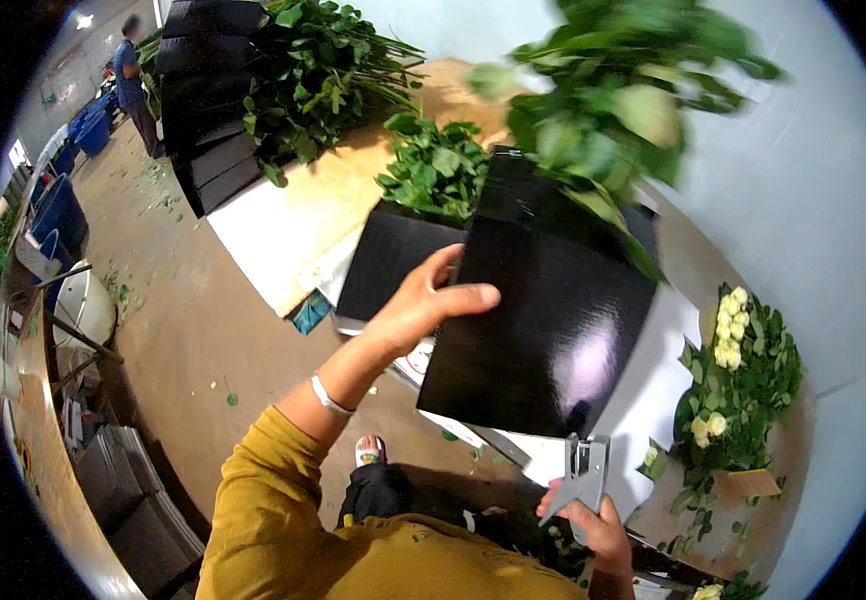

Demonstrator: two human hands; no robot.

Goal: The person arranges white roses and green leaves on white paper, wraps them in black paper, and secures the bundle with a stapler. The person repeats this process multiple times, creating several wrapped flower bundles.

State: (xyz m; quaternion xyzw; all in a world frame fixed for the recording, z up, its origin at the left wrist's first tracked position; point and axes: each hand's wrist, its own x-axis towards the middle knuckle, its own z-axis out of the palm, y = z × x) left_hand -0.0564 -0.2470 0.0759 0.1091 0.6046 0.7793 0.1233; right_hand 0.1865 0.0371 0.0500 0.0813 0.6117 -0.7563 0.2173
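Note:
My left hand [440,296] grips the left edge of a glossy black wrap [538,322], thumb on its front face. Leafy green stems [613,97], blurred, stick out of the wrap's far end. In my right hand [594,525] is a grey metal plier stapler [586,476], its jaws at the near edge of the wrap. Whether the jaws are closed on the edge, I cannot tell. A staple shows near the wrap's far left corner. Behind my left hand lies another black wrap [395,259] with green leaves [440,169] at its top.
Leafy stems [328,75] lie at the table's far end beside stacked black wraps [211,105]. Cream roses [731,330] with foliage lie at the right. Left are a white bucket [86,307], blue bins [57,214] and stacked dark sheets [121,480]. A person [131,82] stands far back.

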